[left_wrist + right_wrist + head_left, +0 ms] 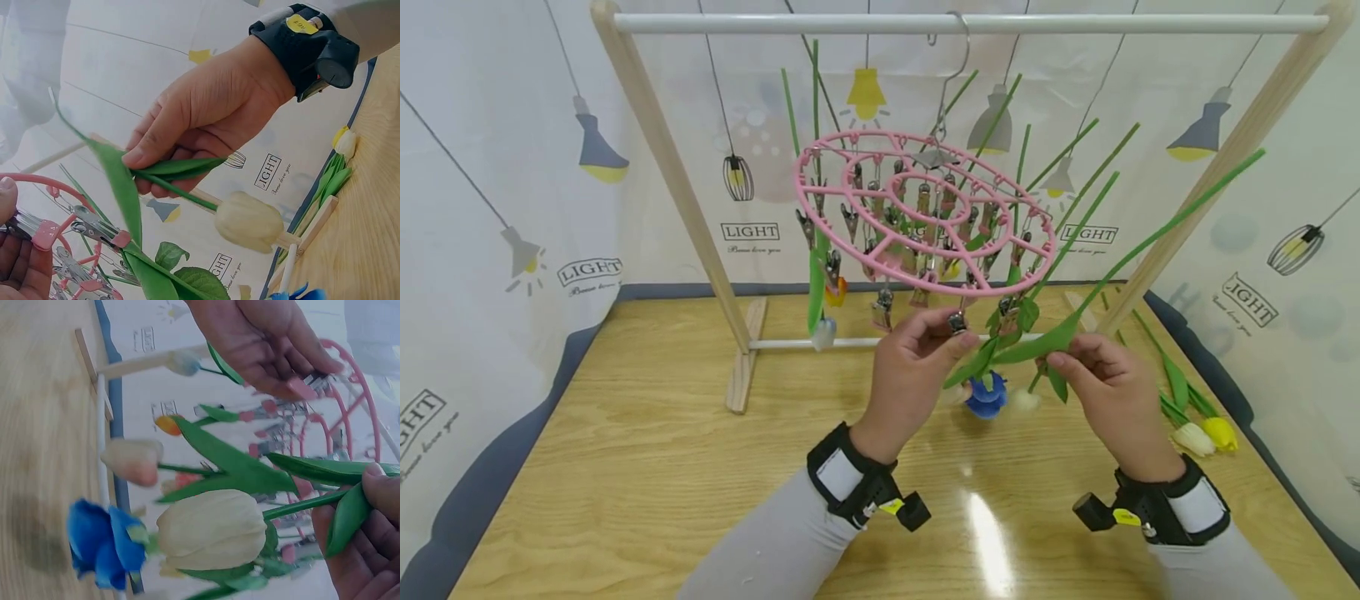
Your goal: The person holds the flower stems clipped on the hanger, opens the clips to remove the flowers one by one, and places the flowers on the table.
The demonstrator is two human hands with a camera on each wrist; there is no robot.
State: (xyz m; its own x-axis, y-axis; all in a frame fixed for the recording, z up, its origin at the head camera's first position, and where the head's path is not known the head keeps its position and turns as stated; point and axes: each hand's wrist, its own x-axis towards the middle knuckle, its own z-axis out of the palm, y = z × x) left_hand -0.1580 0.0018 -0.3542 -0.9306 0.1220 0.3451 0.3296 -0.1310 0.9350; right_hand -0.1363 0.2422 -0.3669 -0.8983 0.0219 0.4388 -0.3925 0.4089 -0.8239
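My left hand [913,375] pinches a metal clip [957,322] with pink tips at the front rim of a round pink clip hanger [973,292]. To its right, my right hand [1108,396] holds an artificial white tulip [248,223] by its green stem and leaves, between thumb and fingers. The bloom hangs downward and the stem slants up to the right. Beside it a blue flower [987,396] hangs head down; a pink-and-white tulip [134,461] shows nearby in the right wrist view. My left palm is partly cut off in the left wrist view.
The hanger tilts from a white rail [880,24] on a wooden-legged rack. Several flowers hang head down from it, including a pale blue tulip [823,333]. A yellow tulip [1220,433] and a white one [1192,439] lie on the table [647,467] at right.
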